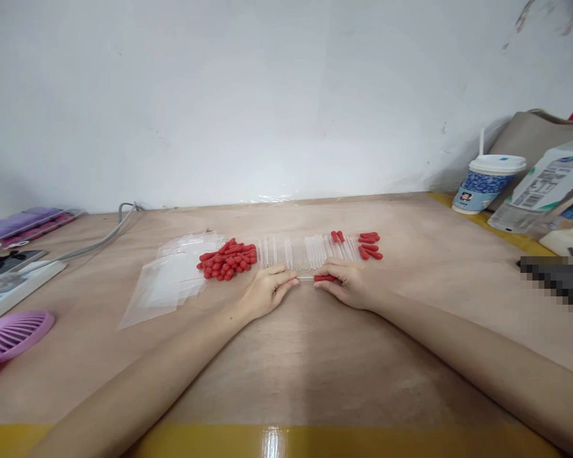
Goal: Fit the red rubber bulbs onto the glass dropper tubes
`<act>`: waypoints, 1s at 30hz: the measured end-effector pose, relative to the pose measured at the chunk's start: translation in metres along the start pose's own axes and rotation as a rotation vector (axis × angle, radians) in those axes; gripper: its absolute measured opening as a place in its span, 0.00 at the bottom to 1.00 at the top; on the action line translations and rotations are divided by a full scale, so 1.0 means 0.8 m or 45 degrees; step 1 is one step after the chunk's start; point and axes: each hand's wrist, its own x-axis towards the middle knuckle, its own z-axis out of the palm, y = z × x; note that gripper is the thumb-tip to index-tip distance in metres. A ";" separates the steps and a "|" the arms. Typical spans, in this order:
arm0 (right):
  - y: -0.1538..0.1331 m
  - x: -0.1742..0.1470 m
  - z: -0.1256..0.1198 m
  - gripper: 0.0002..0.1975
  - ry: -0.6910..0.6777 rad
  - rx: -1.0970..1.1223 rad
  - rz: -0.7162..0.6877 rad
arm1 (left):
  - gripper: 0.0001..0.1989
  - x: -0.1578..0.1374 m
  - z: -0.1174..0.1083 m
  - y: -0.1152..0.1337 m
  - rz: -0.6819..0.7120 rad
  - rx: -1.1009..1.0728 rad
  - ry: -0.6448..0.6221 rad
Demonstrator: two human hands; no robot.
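Note:
My left hand (272, 289) pinches a thin clear tube (305, 278) that lies level between my hands. My right hand (346, 285) closes on a red rubber bulb (322, 278), which meets the tube's right end; how far the tube sits inside it I cannot tell. Just beyond my hands lies a row of clear tubes (274, 251), side by side. Left of that row is a heap of loose red bulbs (226, 259). More red bulbs (370, 245) lie at the row's right end, and two red bulbs (337, 236) rest at its far edge.
Clear plastic bags (172, 277) overlap left of the heap. Farther left are a grey cable (95, 248), a pink fan (16, 334) and purple packs (23, 226). On the right stand a paper cup (487, 184) with a straw and a plastic bottle (544, 184). A wall closes the back.

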 end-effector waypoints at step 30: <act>-0.015 0.009 0.002 0.09 0.046 0.210 0.275 | 0.13 0.003 0.006 0.005 -0.009 0.011 -0.023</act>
